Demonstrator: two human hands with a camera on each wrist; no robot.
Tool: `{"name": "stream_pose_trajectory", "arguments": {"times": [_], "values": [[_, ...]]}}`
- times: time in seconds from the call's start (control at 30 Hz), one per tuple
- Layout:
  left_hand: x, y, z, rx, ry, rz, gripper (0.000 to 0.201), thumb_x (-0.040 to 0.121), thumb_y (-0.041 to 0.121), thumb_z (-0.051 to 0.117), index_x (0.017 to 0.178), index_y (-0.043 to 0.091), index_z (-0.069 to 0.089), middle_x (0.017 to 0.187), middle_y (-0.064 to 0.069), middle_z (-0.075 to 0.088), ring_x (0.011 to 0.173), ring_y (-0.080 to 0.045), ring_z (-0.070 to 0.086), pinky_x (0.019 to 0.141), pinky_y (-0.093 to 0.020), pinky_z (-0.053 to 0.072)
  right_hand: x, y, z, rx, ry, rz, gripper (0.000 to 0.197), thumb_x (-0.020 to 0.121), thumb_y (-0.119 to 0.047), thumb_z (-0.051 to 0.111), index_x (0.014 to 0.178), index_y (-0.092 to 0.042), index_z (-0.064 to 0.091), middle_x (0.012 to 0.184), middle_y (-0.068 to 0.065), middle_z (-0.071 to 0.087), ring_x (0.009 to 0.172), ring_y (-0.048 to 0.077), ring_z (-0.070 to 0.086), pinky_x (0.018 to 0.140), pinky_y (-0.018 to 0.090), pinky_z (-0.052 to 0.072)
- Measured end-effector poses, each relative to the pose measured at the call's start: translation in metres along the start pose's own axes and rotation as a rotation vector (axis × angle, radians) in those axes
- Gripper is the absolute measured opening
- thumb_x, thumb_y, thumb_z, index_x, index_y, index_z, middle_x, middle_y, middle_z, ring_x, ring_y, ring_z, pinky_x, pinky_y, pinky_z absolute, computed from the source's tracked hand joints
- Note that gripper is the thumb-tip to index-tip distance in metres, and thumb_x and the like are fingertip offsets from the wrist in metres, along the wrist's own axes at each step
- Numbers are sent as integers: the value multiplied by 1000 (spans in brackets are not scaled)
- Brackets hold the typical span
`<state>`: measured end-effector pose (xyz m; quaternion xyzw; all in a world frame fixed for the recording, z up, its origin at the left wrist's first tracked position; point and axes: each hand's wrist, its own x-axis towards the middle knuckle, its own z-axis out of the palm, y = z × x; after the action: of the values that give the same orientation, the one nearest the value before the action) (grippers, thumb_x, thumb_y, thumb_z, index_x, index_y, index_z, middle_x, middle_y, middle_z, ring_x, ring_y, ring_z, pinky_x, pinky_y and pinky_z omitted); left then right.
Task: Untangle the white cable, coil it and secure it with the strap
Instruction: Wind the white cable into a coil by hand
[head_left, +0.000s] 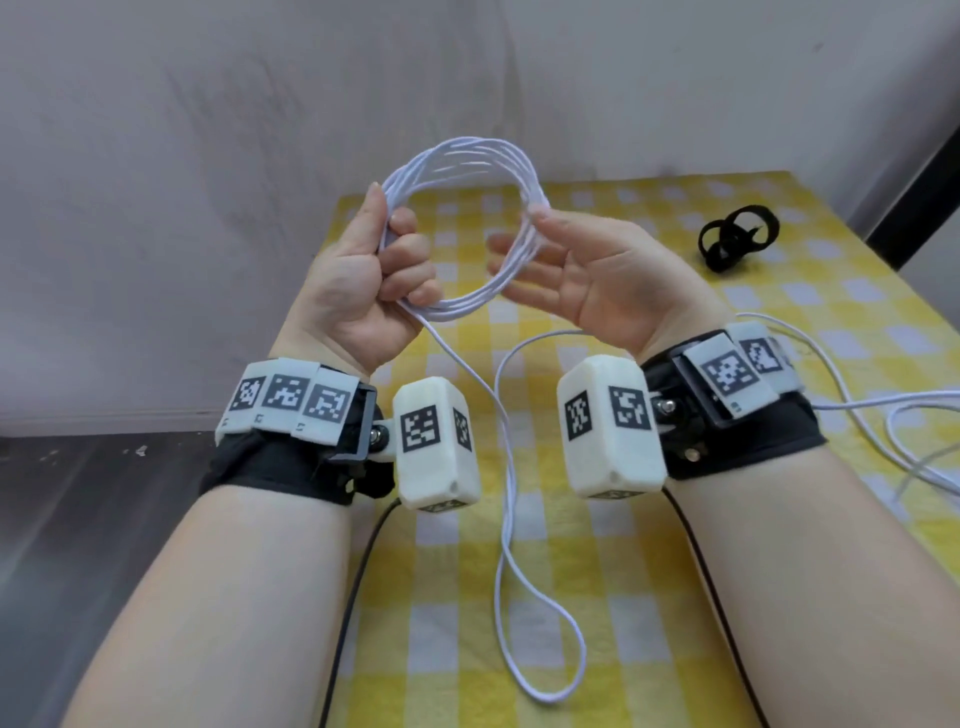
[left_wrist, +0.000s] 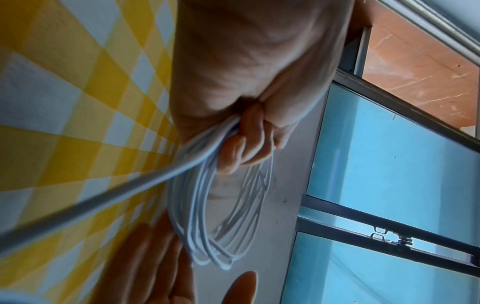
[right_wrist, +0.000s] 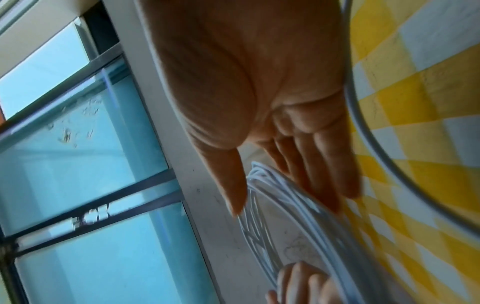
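The white cable is wound into a round coil (head_left: 467, 148) held up above the table. My left hand (head_left: 395, 244) grips the coil's left side in a fist, thumb up along it. My right hand (head_left: 524, 239) is at the coil's right side, fingers straight behind the strands and the thumb lying on them. A loose tail (head_left: 545, 649) drops from the left fist, loops on the cloth and runs off right past my right wrist. The wrist views show the coil (left_wrist: 192, 205) (right_wrist: 285, 197) between both hands. The black strap (head_left: 737, 236) lies curled at the table's far right.
A yellow and white checked cloth (head_left: 649, 571) covers the table, whose left edge drops to a dark floor (head_left: 104, 493). More slack white cable (head_left: 904, 415) lies at the right edge. A pale wall stands close behind. Black camera leads (head_left: 353, 597) hang under both wrists.
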<state>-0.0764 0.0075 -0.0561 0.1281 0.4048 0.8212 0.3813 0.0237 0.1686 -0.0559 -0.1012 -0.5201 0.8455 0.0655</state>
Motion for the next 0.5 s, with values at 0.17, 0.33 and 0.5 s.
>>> {"name": "stream_pose_trajectory", "arguments": {"times": [0.17,0.33,0.5], "values": [[-2,2,-5,-95,86,61,42,99,47,30,68,20,40,41,10,25,30,-5,20,39,-15,24,-3,8,10,-503,-208,154,23,91,-28,58,106,-11,63,103,9,72,91,22,69,85,33,53],[-3,-1,-5,-124,61,16,43,99,46,30,68,20,41,40,9,25,29,-5,22,38,-14,26,-2,14,16,-438,-149,114,18,97,-24,49,103,-14,62,100,5,72,93,22,68,91,37,51],[-6,1,-12,119,-8,-128,38,99,45,32,72,20,43,42,12,23,29,-2,16,34,-14,23,-3,5,9,-95,11,14,11,92,-17,54,90,-8,60,68,4,68,68,20,69,74,34,57]]}}
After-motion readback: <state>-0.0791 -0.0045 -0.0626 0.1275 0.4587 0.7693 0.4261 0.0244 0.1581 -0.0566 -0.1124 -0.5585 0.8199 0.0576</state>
